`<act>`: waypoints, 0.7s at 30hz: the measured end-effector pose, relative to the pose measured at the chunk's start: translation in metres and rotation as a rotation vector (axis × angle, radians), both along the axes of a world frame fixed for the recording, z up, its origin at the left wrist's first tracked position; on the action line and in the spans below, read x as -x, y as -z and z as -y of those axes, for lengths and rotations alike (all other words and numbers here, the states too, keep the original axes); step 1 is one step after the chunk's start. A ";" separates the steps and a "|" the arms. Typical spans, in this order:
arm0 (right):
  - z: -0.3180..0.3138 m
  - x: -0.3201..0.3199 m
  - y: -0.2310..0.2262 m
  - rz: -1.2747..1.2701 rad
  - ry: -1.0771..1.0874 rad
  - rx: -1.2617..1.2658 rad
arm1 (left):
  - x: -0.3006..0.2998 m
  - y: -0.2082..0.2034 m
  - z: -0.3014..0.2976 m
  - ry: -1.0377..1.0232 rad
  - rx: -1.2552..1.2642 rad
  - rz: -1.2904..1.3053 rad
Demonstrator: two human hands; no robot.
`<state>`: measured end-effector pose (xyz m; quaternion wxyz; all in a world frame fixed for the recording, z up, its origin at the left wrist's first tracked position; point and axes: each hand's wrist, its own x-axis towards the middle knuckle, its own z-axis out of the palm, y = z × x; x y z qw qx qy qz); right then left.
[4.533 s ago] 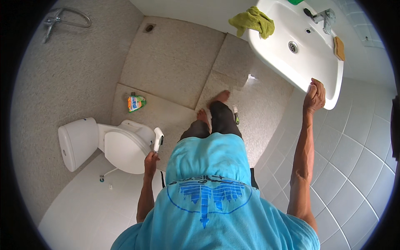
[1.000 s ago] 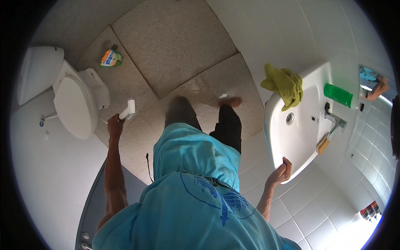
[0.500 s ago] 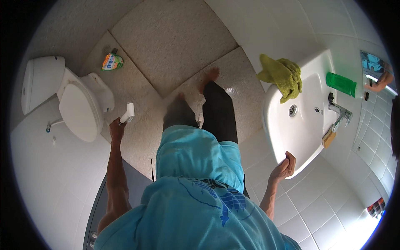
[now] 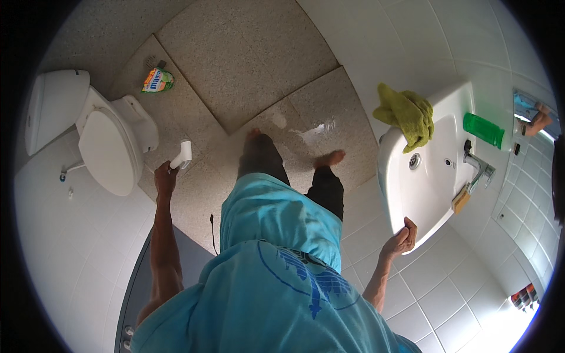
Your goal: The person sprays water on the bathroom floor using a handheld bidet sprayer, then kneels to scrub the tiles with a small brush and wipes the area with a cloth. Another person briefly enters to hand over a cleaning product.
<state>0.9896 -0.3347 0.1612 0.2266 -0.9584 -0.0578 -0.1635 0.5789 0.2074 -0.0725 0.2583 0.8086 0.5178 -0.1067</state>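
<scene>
- Left hand (image 4: 165, 178): fingers wrapped round the handle of a white plastic spray head w/ a stubby, angled nozzle (image 4: 185, 154); it's held out over the flr, just beside the toilet but apart from it.
- Right hand (image 4: 404, 236): fingers curled at the near corner of a white ceramic sink (image 4: 425, 194); can't say if it's gripping the rim or only resting there.
- The two hands are well apart, one each side of the body.
- White toilet w/ an oval lid (image 4: 107, 152), lid down, to the person's left; tank behind it, agst the wall.
- Colourful soft plastic pouch, orange, white & green (image 4: 157, 81), on the flr beyond the toilet.
- Fuzzy olive-green cloth (image 4: 406, 116), draped over the sink's far corner.
- Translucent green bottle (image 4: 484, 130) by the sink's back edge; chrome tap (image 4: 480, 167) next along, then a tan, block-shaped sponge (image 4: 461, 200).
- Round metal drain (image 4: 415, 160) in the basin.
- Person's in a light-blue T-shirt w/ dark-blue print (image 4: 282, 294) & dark trousers (image 4: 325, 191), barefoot, feet apart.
- Speckled grey-beige flr (image 4: 253, 65); shiny, wet-looking patch (image 4: 319, 129) nr the feet.
</scene>
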 end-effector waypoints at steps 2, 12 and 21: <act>-0.001 0.000 -0.002 -0.021 0.010 0.000 | 0.000 -0.003 -0.003 0.018 -0.009 0.009; -0.005 0.001 -0.004 -0.042 -0.001 -0.044 | 0.018 -0.013 -0.027 -0.015 -0.002 -0.034; -0.008 0.000 -0.009 -0.092 0.022 -0.005 | 0.038 -0.024 -0.018 -0.008 0.023 0.033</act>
